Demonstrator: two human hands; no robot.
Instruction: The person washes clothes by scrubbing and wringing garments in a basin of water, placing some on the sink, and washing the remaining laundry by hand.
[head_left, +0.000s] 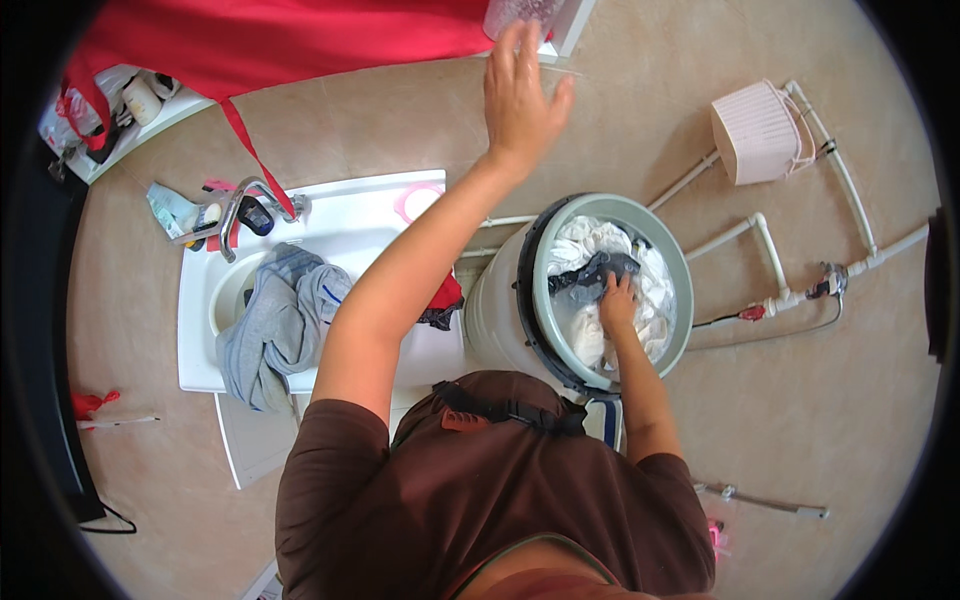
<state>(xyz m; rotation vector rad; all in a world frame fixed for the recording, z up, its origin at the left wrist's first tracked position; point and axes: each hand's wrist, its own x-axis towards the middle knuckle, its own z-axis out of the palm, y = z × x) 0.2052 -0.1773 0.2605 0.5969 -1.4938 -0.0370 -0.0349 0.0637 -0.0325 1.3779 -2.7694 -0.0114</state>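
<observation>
My left hand (525, 95) is raised at the top, fingers stretched and empty, just below a clear container (522, 14) on a white shelf. My right hand (617, 298) reaches into a grey-green tub (676, 290), its fingers apart on dark wet cloth (585, 272); the fingertips are partly hidden. White wet clothes (585, 335) lie around it in water. To the left, grey garments (265, 330) drape over a white washbasin (200, 355), and a red and black cloth (443, 295) sits behind my left forearm.
A red fabric (280, 35) hangs along the shelf. A curved tap (242, 210) and small toiletries (172, 210) are at the basin's back. A pink basket (750, 135) hangs among white pipes (840, 190) at the right, with a valve (830, 280) lower down.
</observation>
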